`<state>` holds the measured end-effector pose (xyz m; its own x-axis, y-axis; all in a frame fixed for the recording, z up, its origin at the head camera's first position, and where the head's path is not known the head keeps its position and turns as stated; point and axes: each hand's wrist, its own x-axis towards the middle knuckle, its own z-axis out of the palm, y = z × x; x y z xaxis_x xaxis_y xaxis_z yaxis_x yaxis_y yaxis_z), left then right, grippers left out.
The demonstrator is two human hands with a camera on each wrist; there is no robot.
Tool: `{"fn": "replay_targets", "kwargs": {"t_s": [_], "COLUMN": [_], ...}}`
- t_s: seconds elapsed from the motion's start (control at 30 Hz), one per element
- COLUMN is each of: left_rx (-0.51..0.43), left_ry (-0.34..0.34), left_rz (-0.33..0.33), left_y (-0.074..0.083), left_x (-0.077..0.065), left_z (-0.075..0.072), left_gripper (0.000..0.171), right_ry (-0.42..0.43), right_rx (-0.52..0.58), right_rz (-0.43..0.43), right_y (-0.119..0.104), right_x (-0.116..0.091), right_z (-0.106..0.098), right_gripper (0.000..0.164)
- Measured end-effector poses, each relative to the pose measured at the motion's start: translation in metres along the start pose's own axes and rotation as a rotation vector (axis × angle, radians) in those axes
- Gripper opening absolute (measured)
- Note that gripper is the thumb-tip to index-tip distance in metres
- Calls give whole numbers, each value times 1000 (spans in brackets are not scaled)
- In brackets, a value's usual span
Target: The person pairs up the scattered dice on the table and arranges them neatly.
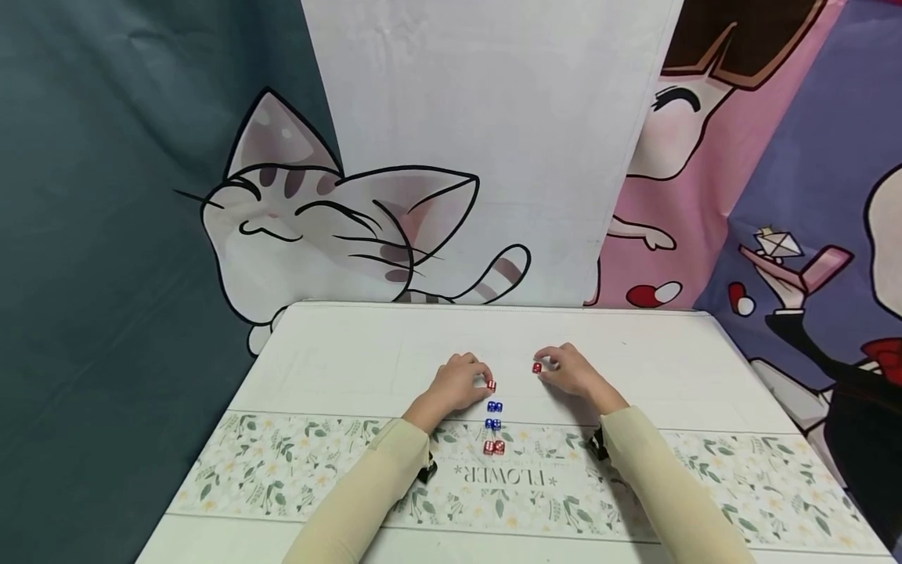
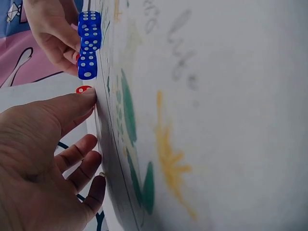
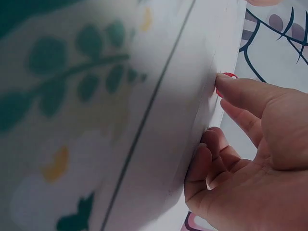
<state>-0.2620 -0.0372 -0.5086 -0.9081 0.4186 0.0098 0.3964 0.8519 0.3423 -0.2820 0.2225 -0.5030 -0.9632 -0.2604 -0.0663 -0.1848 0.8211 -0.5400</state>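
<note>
My left hand (image 1: pixel 458 382) pinches a red die (image 1: pixel 491 386) between thumb and forefinger, low over the white tabletop. In the left wrist view the thumb covers most of that red die (image 2: pixel 83 89). To the right and slightly farther off, my right hand (image 1: pixel 569 371) pinches another red die (image 1: pixel 537 368), largely hidden behind the thumb in the right wrist view (image 3: pixel 231 75). Just nearer than the left hand lie a pair of blue dice (image 1: pixel 496 406) and a second blue pair (image 1: pixel 492 424). Closest to me sits a pair of red dice (image 1: pixel 494 447), side by side.
The white table (image 1: pixel 338 345) carries a printed flowered band (image 1: pixel 261 454) with the word FLOWER upside down. Behind its far edge hangs a cartoon backdrop (image 1: pixel 493 117) with a cat. A dark green cloth (image 1: pixel 106 274) hangs at the left.
</note>
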Motion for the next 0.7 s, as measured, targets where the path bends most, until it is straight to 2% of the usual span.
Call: {"fn": "replay_targets", "kwargs": {"t_s": [0.17, 0.27, 0.43, 0.7], "left_rx": [14, 22, 24, 39], "left_ry": [-6, -12, -13, -10], "left_rz": [6, 3, -3, -9], "left_y": [2, 2, 3, 5], "left_x": [0, 0, 0, 0], "left_z": [-2, -2, -2, -3], "left_gripper": [18, 19, 19, 18], "right_ry": [6, 12, 26, 26], "right_rx": [-5, -2, 2, -14], "right_rz": [-4, 4, 13, -18], "right_y": [0, 0, -1, -7], "right_x": [3, 4, 2, -2], "right_z": [1, 2, 3, 7], "right_gripper": [15, 9, 7, 11]}}
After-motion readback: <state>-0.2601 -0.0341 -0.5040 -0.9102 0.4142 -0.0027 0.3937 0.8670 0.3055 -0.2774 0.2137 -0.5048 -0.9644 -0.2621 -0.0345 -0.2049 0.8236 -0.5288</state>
